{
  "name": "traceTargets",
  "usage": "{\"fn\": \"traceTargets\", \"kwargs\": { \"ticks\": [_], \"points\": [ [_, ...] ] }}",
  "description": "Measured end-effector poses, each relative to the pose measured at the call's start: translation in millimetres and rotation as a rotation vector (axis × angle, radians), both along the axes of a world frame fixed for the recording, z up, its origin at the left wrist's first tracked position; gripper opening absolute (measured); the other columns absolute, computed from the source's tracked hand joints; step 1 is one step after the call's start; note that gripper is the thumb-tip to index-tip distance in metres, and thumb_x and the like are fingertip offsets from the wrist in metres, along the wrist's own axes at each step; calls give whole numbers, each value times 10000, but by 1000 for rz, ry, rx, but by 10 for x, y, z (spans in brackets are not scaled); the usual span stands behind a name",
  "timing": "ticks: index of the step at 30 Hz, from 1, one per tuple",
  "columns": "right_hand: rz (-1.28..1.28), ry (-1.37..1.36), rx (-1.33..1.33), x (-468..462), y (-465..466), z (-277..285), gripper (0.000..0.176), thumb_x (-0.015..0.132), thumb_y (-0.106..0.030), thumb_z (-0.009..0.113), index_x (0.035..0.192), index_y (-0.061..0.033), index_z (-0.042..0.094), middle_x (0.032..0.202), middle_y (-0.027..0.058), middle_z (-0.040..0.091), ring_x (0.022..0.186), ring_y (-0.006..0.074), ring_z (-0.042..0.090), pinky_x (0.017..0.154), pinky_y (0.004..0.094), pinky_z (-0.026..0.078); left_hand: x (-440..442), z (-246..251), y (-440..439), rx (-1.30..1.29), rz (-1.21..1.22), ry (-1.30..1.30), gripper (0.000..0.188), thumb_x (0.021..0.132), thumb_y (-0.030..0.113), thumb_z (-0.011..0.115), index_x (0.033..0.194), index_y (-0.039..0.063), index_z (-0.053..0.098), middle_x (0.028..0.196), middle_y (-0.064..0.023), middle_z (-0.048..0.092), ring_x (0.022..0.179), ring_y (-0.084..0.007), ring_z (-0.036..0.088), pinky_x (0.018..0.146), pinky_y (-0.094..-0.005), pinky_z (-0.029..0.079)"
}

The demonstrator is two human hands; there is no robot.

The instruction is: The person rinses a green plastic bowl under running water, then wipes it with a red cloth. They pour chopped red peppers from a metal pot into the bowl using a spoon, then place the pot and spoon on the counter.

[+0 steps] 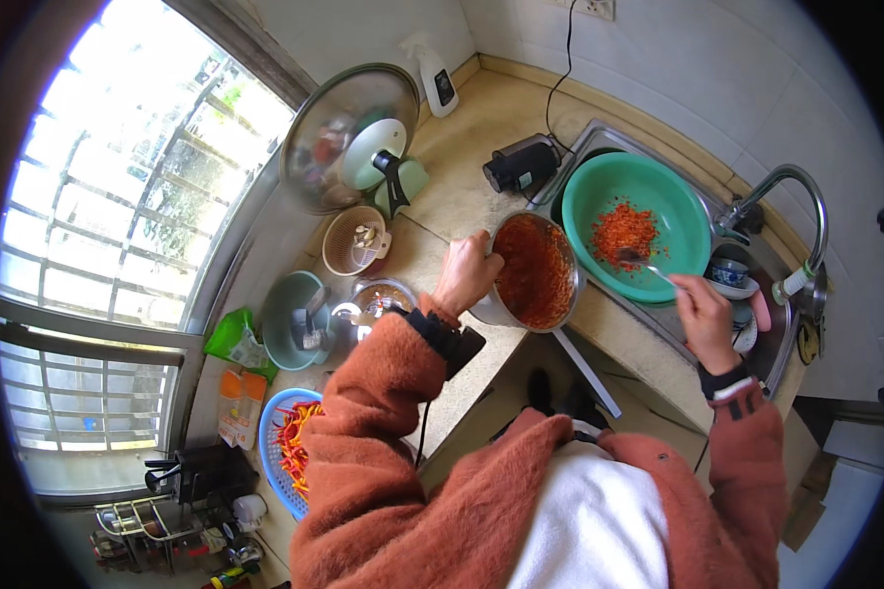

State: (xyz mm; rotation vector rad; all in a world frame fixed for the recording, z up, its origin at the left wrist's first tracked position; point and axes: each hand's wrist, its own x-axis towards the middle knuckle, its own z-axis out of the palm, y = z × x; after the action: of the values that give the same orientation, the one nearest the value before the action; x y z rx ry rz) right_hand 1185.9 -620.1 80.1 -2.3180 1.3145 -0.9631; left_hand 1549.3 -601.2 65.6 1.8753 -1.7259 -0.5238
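My left hand grips the rim of a metal pot, which tips toward the green basin. Wet, red chopped chili coats the inside of the pot. In my right hand is a metal spoon; its bowl rests in the chopped chili at the bottom of the green plastic basin. A long flat silver bar sticks out below the pot over the counter's front edge.
The basin sits over a steel sink with bowls and a curved tap. A black corded device stands behind the pot. Leftward are a large glass lid, a garlic basket, a teal basin and a blue chili basket.
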Motion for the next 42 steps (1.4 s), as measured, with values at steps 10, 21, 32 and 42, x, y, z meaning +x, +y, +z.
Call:
{"fn": "traceTargets", "kwargs": {
  "ticks": [10,21,32,42],
  "points": [
    [540,276,-465,1085,-888,-697,272,754,-98,594,1021,-106,645,759,35,511,705,191,575,608,330,471,-436,246,-130,156,-55,-117,185,739,106,538,858,-31,570,759,-273,612,750,-449,601,702,-484,492],
    [701,291,-5,959,-527,-1150,67,758,-74,548,813,-76,586,725,126,623,629,300,641,505,420,488,-569,113,-212,30,-19,-137,166,744,100,564,841,-32,536,663,-279,559,668,-461,575,629,-474,476],
    [591,217,-494,978,-1229,-809,249,788,-82,540,1019,-98,632,681,35,531,603,194,590,538,331,477,-456,165,-335,90,-46,-94,185,741,95,567,855,-50,554,672,-296,558,645,-453,579,601,-459,475],
    [689,96,48,862,-699,-1036,69,783,-95,555,842,-78,587,697,88,600,611,289,618,506,402,474,-436,132,-380,120,22,-60,165,739,97,550,836,-35,541,721,-291,581,743,-475,580,684,-495,478]
  ]
}}
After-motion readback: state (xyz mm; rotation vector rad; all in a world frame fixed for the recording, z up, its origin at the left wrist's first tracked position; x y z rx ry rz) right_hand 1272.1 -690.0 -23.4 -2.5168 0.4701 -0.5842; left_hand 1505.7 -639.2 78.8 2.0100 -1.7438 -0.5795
